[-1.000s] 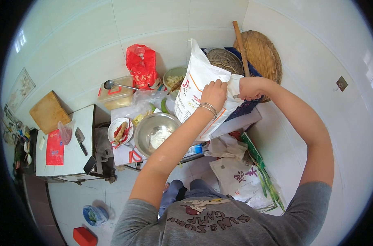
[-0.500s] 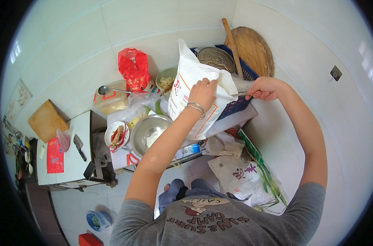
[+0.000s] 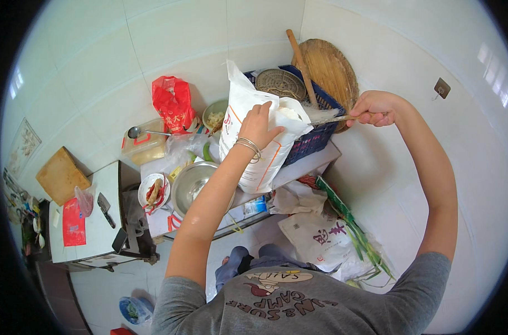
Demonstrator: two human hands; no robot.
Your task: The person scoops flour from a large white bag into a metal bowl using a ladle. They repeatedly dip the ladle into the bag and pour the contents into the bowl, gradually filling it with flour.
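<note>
A tall white sack (image 3: pixel 265 162) with orange stripes stands upright at the table's edge, and white stuff shows in its open mouth. My left hand (image 3: pixel 256 127), a bracelet at its wrist, grips the sack near the upper rim, thumb apart from the fingers. To the right, my right hand (image 3: pixel 375 109) is closed round the end of a long thin utensil (image 3: pixel 333 119). The utensil's other end reaches the sack's mouth, so its kind is hidden. Left of the sack sits a steel bowl (image 3: pixel 182 187), partly covered by my left forearm.
Behind the sack are a blue basket (image 3: pixel 335 106), a rolling pin (image 3: pixel 302 64) and a round wooden board (image 3: pixel 335 72). A plate of red peppers (image 3: pixel 146 184), a red bag (image 3: pixel 173 100) and a bowl (image 3: pixel 209 111) lie leftward. A knife (image 3: pixel 105 206) rests on the far-left counter.
My right hand has drawn away from the sack's mouth with the utensil, showing more of its length. My left hand stays on the sack. The whole view has shifted slightly.
</note>
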